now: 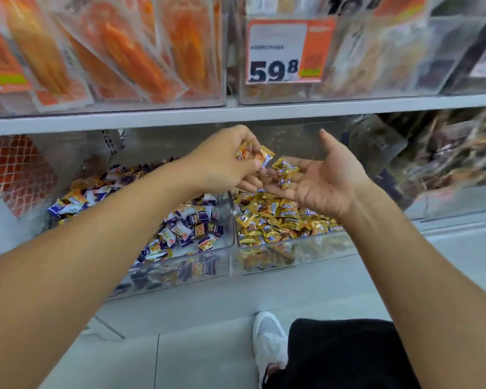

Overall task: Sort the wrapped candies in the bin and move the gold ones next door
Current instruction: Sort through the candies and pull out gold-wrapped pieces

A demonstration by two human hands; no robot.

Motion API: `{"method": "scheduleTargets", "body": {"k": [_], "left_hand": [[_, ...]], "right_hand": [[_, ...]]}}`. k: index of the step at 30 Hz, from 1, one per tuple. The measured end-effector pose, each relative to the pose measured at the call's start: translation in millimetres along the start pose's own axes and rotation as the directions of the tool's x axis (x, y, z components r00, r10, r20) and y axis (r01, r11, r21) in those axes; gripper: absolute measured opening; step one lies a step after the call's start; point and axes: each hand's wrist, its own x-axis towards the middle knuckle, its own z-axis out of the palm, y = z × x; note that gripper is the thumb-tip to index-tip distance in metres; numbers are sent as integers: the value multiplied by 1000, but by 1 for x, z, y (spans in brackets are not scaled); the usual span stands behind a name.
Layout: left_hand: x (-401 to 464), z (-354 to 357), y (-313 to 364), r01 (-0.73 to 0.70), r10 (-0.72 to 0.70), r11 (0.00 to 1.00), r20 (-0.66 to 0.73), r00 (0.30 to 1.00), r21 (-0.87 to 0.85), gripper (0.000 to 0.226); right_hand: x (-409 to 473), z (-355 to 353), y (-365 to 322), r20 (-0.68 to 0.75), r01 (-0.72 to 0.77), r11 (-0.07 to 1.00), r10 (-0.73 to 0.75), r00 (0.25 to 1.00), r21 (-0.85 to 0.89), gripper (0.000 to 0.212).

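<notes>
Above the divider (231, 209) between our two clear bins: left hand (225, 161) pinches a few wrapped candies (260, 157), fingers curled. Right hand (320, 175) lies palm up beside it, fingers spread wide, gold candies (285, 169) resting on them. Gold bin (292, 251) sits right of the divider, mixed bin (180, 265) left.

Head cam, single view, looking forward and down at a shop shelf.

Wide-angle, worn by the person; sits close, both forearms run in from the bottom corners. Faces two clear bins (180, 265) on the lower shelf, upper shelf (236, 113) above, floor (194, 346) and a shoe (268, 336) below.
</notes>
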Motion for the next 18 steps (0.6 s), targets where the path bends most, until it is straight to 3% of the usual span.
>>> {"method": "scheduleTargets", "body": {"k": [2,5,7,11,13,16,18], "left_hand": [[23,17,3,-62,59,971,16,998,231,11],[47,29,-3,-128,112,832,62,992,540,19],[56,31,-8,-145,117,815,86,989,561,25],[50,32,-13,-175,120,875,149,982,451,34],[42,29,-15,-180,126,848,142,982,499,42],[28,19,-19,-159,133,839,88,987,520,50],[9,9,-20,-143,136,849,50,989,508,48]], "right_hand": [[-2,-7,-6,-31,9,1000,-9,999,-20,90],[-2,-16,-13,-78,34,998,-38,996,-47,89],[-1,-20,-17,-106,54,996,-62,992,-77,87],[3,-25,-21,-92,59,988,-73,993,-143,85],[5,-26,-22,-75,57,977,-74,994,-208,87],[6,-17,-19,-125,95,921,-152,980,-377,83],[7,-10,-14,-177,114,821,-253,951,-560,75]]}}
